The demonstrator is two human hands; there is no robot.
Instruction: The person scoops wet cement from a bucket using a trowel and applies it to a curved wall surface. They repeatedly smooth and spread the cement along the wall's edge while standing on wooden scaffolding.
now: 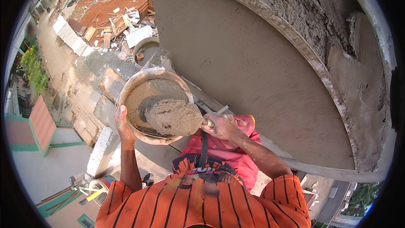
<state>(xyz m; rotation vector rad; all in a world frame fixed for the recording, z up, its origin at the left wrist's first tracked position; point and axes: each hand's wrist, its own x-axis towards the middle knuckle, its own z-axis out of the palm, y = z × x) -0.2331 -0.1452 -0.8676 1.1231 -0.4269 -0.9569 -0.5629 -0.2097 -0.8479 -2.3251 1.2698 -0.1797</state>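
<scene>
Orange shirt cloth (168,204) with thin dark stripes fills the nearest foreground, worn by a person looking down at both bare hands. Beyond it, the left hand (125,127) is curled against the outer left side of a round bucket (149,73), apparently supporting it; some of its fingers are out of sight. The right hand (224,126) is closed around the handle of a trowel (196,119), which lies over the bucket, just left of that hand and between the two hands. Heaped on the blade is a lump of grey mortar (171,116); more wet mix (157,88) sits in the bucket. The work looks part done: ahead and to the right of the right hand, a broad grey surface (253,59) is already coated and mostly smooth, while farther off, past a pale curved edge (313,60), a band of coarse mortar (303,6) looks unfinished, with a thicker smear (358,76) at its right end. Judging by this, the rough band is left to even out, and the trowel's load is not yet applied. The trowel's long axis runs nearly crosswise, from the right hand leftward toward the left hand, veering slightly away from the body; its tip is hidden beneath the mortar.
</scene>
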